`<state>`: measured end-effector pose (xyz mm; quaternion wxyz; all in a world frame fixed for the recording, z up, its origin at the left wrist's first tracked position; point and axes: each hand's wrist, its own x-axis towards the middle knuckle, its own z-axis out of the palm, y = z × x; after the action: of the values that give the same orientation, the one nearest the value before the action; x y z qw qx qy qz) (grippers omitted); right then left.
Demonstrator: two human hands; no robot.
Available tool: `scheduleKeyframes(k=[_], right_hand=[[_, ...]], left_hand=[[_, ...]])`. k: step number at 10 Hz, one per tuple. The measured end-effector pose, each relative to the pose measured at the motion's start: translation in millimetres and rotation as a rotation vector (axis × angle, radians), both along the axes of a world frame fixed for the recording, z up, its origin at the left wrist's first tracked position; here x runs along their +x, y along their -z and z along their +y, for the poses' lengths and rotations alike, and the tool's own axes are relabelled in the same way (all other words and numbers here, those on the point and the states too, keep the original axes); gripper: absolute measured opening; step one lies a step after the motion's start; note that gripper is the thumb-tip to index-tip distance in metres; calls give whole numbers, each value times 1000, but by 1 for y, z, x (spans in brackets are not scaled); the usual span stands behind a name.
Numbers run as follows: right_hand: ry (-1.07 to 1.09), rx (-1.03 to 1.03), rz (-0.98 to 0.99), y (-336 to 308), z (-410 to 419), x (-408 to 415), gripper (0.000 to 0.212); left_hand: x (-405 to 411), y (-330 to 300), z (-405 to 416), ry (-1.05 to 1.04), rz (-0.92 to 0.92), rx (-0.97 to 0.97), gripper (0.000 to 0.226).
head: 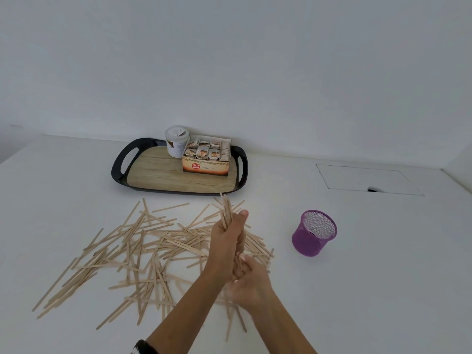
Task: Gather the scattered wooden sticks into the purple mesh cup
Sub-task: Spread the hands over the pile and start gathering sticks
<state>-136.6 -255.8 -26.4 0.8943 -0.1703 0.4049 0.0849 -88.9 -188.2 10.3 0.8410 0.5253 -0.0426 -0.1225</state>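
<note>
Many thin wooden sticks [143,249] lie scattered over the white table, spread from the left to the middle. My left hand [227,238] grips a bundle of sticks [226,209] that stands nearly upright, its tops fanning out above the fist. Just below it, my right hand [249,279] is blurred with fingers curled at the lower ends of the bundle; its hold is unclear. The purple mesh cup [314,233] stands upright to the right of both hands, apart from them, and nothing shows inside it.
A black tray [120,162] with a wood-pattern floor sits at the back, carrying a white jar [176,141] and an open tea box [208,159]. A rectangular hatch [367,178] is set into the table at the back right.
</note>
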Motion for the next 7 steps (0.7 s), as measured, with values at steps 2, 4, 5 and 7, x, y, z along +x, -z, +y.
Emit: scheduleKeyframes(k=[2, 4, 5, 7], right_hand=[[-38, -163, -242, -14, 21, 8, 26], [-50, 32, -169, -32, 21, 4, 29], [-26, 61, -236, -23, 22, 1, 37], [-81, -344, -199, -12, 6, -9, 29]], left_hand=[[-17, 10, -14, -147, -99, -12, 57], [-14, 17, -3, -113, -100, 225, 38], [-13, 16, 5, -93, -2, 238, 45], [-3, 19, 15, -154, 174, 24, 56]])
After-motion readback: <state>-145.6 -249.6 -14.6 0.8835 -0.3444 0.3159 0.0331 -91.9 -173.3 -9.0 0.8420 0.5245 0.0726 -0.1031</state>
